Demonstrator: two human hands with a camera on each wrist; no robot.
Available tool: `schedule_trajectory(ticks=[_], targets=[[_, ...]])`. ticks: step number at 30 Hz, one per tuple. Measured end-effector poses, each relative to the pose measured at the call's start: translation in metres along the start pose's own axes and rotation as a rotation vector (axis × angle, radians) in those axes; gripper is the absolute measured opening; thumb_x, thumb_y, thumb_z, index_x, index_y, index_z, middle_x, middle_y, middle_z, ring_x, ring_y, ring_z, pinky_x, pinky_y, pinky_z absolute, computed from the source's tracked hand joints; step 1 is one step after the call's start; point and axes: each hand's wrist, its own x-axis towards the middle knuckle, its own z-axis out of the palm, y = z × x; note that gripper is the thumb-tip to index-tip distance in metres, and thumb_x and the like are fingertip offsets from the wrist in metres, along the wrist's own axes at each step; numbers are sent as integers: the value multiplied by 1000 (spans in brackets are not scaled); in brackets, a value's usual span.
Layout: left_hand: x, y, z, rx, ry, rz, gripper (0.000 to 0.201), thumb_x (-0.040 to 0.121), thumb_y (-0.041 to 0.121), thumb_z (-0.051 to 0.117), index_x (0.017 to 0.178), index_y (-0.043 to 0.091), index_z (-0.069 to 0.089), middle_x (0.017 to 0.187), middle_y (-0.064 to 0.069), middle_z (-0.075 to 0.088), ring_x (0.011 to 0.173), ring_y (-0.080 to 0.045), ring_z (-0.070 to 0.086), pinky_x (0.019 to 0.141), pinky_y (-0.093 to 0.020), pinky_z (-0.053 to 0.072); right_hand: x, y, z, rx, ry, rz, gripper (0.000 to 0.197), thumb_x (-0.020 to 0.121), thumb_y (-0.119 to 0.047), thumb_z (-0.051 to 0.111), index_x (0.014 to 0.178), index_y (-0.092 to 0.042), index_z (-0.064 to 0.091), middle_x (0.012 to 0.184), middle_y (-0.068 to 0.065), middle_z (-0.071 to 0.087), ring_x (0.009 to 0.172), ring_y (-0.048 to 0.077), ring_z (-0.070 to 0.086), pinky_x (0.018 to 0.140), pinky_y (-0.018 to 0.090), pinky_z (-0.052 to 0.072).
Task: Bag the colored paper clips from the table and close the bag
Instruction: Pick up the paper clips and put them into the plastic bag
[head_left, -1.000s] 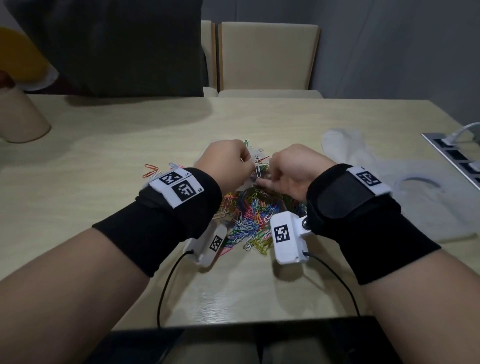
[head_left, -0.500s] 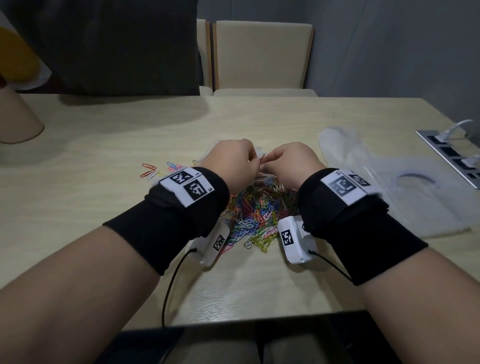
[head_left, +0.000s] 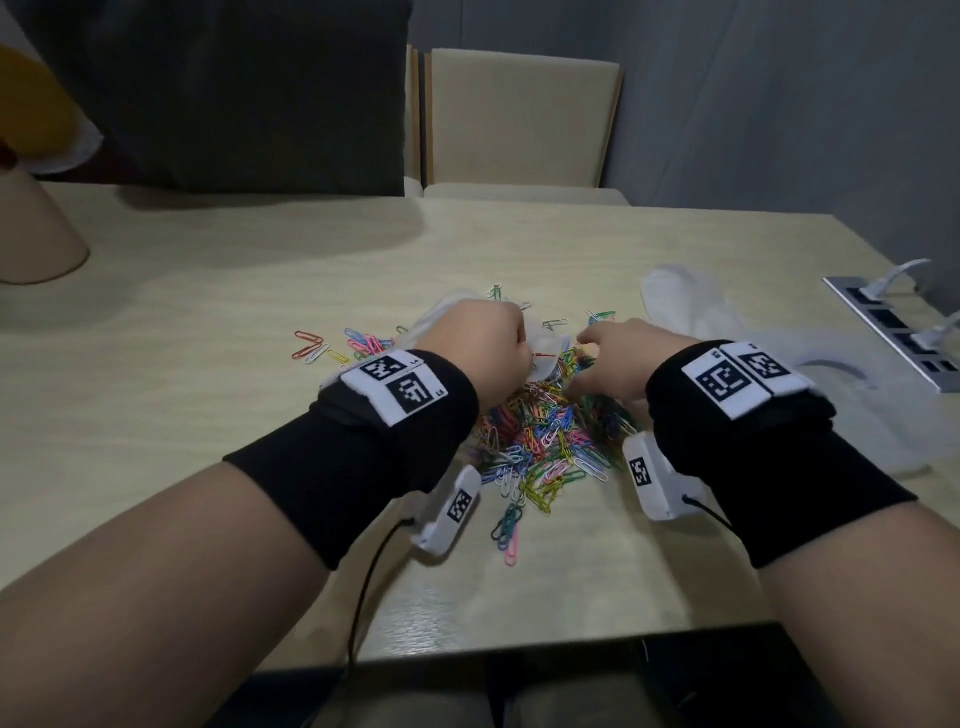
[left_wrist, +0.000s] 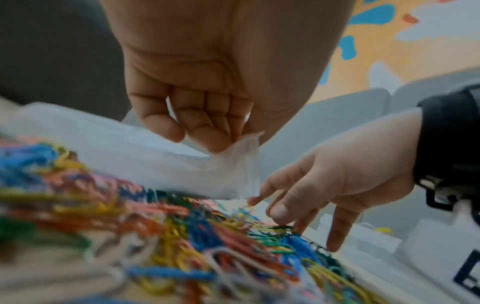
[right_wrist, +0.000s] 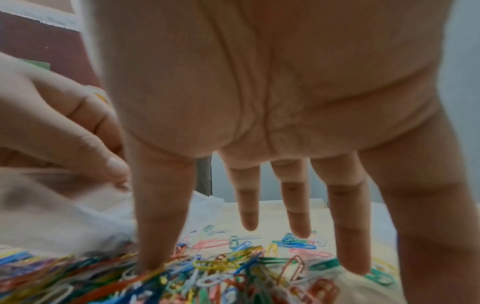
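A heap of colored paper clips (head_left: 545, 441) lies on the table between my wrists; more clips (left_wrist: 233, 246) (right_wrist: 233, 267) fill the bottom of both wrist views. My left hand (head_left: 483, 348) pinches the edge of a small clear plastic bag (left_wrist: 155, 160) (head_left: 548, 351) just above the heap. The bag (right_wrist: 64, 216) hangs limp at the left of the right wrist view. My right hand (head_left: 618, 364) is spread, fingers straight, fingertips (right_wrist: 153, 263) touching down into the clips and holding nothing. It also shows in the left wrist view (left_wrist: 324, 195).
A few stray clips (head_left: 317, 345) lie left of the heap. A larger white plastic bag (head_left: 779, 374) lies at the right, beside a metal socket strip (head_left: 898, 332) with plugs. A beige cone-shaped object (head_left: 36, 234) stands far left. Chairs (head_left: 519, 119) stand behind the table.
My right hand let go of the bag, opened and dropped onto the clips. My left hand keeps its pinch on the bag. The hands have moved slightly apart.
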Motion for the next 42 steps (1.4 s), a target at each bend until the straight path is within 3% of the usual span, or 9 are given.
schedule_trajectory(ticks=[5, 8, 15, 21, 25, 30, 35, 40, 42], targets=[[1, -7, -14, 228, -56, 93, 13, 95, 19, 41, 86, 13, 48, 68, -2, 43, 66, -25, 45, 54, -31, 32, 1, -12, 5, -76, -47, -33, 69, 78, -52, 71, 135, -19, 50, 131, 7, 58, 114, 26, 57, 92, 35, 50], [-3, -8, -15, 321, -89, 110, 13, 95, 16, 42, 82, 16, 38, 63, 0, 34, 55, -20, 36, 54, -33, 33, 2, -16, 6, -93, -26, -30, 65, 79, -49, 71, 132, -17, 52, 125, 8, 61, 110, 26, 59, 91, 34, 52], [-8, 11, -8, 362, -103, 159, 11, 93, 17, 45, 85, 16, 37, 63, 1, 31, 65, -25, 42, 59, -34, 36, 6, -15, 10, -84, 10, -41, 52, 79, -40, 73, 122, -15, 57, 116, 8, 64, 103, 25, 61, 86, 33, 54], [-3, 10, 1, 291, -49, 126, 13, 95, 15, 41, 83, 15, 37, 62, 1, 34, 58, -22, 40, 54, -34, 33, 7, -7, 14, -65, 77, -72, 29, 85, -22, 68, 112, -10, 64, 109, 11, 67, 100, 27, 63, 82, 32, 53], [-1, 6, 2, 236, 11, 93, 12, 98, 19, 40, 86, 15, 41, 67, -2, 44, 65, -25, 44, 55, -33, 31, 8, 0, 15, 8, 127, -103, 21, 87, -17, 65, 106, -10, 69, 106, 9, 69, 99, 27, 64, 79, 30, 52], [-2, 5, 4, 208, 99, 103, 23, 97, 25, 38, 97, 10, 56, 77, -8, 59, 68, -28, 51, 57, -32, 37, 5, 10, 9, 396, 242, -81, 7, 83, -12, 71, 87, -17, 68, 76, -2, 59, 86, 26, 65, 77, 32, 55], [-1, 2, 5, 111, 162, 97, 25, 97, 30, 39, 98, 11, 56, 84, -11, 64, 75, -32, 58, 63, -38, 49, -1, 12, 4, 1024, 149, -89, 17, 81, -1, 73, 75, -13, 63, 78, 9, 65, 85, 32, 71, 81, 43, 60], [0, 0, 6, 72, 190, 124, 25, 97, 30, 40, 99, 11, 56, 83, -11, 65, 75, -32, 58, 61, -35, 45, -13, 1, -2, 1447, -19, -102, 9, 88, 3, 65, 85, -4, 60, 89, 12, 60, 73, 16, 62, 55, 21, 58], [0, 1, 6, 47, 194, 150, 24, 97, 29, 40, 100, 12, 56, 82, -10, 65, 75, -31, 58, 61, -32, 39, -14, -4, -2, 1519, -56, -58, 6, 90, 1, 61, 86, -2, 58, 88, 10, 54, 79, 18, 60, 54, 20, 58]])
